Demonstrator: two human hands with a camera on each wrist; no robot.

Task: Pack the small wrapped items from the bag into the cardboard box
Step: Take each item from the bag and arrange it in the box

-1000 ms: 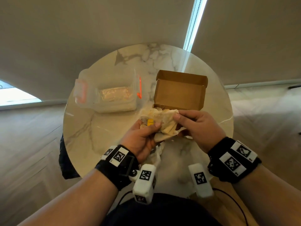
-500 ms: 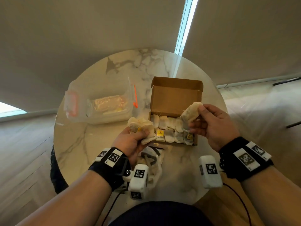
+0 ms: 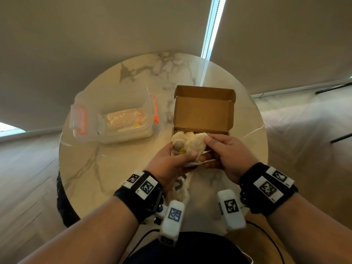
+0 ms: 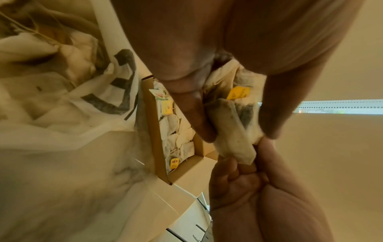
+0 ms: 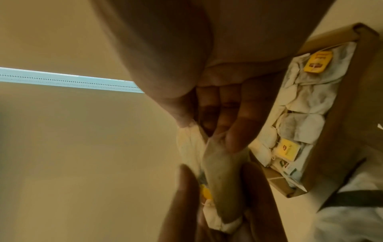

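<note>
Round marble table [image 3: 91, 168] holds an open cardboard box [image 3: 203, 115]. Above its near edge, the left hand [image 3: 171, 164] grips a clump of tea bags [image 3: 187, 145]; right hand [image 3: 226, 153] fingertips pinch one. Wrist views reveal tea bags in the box [image 5: 306, 114] and a white bag [image 4: 62, 101] near-left.

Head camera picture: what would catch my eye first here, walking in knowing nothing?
Probably the two hands meeting at the middle of the round marble table: the left hand grips a clump of tea bags while the right hand pinches one of them. Just behind stands an open cardboard box, already lined with tea bags, and to its left a clear plastic container.
</note>
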